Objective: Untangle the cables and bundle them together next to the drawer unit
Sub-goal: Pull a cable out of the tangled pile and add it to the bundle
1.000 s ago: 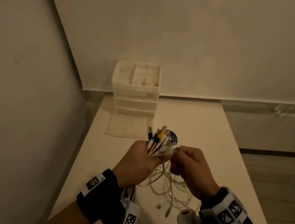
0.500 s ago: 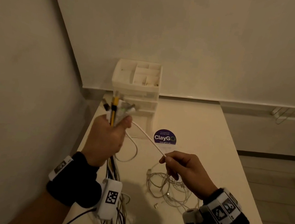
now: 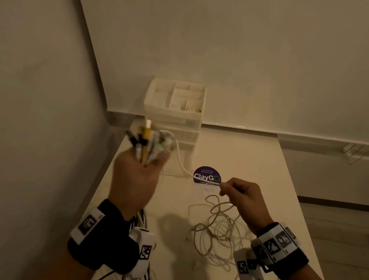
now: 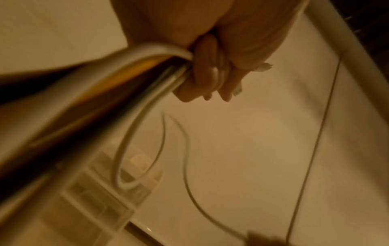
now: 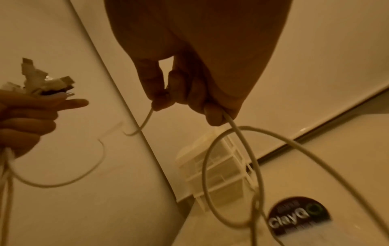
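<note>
My left hand [image 3: 139,174] is raised at the table's left side and grips a bunch of cable ends [image 3: 148,139], white, black and one yellow, plugs pointing up. The cables hang down past my left wrist. In the left wrist view the fingers [image 4: 207,74] curl round that bunch [image 4: 134,78]. One white cable [image 3: 182,162] runs from the bunch to my right hand [image 3: 240,198], which pinches it above a tangle of white cables [image 3: 219,229] on the table. In the right wrist view the fingers [image 5: 157,93] pinch this cable [image 5: 242,134]. The white drawer unit [image 3: 173,115] stands at the back.
The white table [image 3: 257,162] sits in a corner, with walls on the left and behind. A round purple ClayGo sticker [image 3: 207,177] lies in front of the drawer unit. The table's right edge drops to the floor.
My hands have parted. The left one carried the bunch up and to the left, toward the drawer unit. The right one stayed low and now draws one white cable out between them.
</note>
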Tool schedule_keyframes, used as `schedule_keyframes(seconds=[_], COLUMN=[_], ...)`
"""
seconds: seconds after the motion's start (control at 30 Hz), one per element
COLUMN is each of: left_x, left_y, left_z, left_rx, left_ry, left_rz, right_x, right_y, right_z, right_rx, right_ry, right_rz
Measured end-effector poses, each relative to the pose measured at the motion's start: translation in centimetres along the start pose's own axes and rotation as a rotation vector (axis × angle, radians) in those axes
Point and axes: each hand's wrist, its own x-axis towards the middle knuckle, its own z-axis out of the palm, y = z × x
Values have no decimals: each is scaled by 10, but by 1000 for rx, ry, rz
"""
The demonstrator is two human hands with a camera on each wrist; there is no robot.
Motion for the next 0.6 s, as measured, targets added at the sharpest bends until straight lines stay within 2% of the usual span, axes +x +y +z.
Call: schedule_keyframes(seconds=[0.07,0.1,0.13,0.2,0.3,0.37,0.6], left_x=[-11,-14,-16,-15,-7,2,47], left_y=[5,4,3,1,-3,-1,-1], left_z=[19,27,34,45,51,46,8], left_rx=[-27,34,116,236,288,262,-2], left_ry=[-250,-361,-435,-467,-342,-221,157], left_rz=[-9,26,78,143,168,130,25], right_x=[3,4,5,9,11,9,8], right_y=[-15,-24,-32,-44,-48,-40,28], right_z=[-1,0,2,4,2,1,-8], right_rx=[36,66,108,196,260,217,-63], right_ry=[-73,-128,-183,-256,-290,-307,-110], right_rz=[-13,-34,-56,-93,-74,-57,-27])
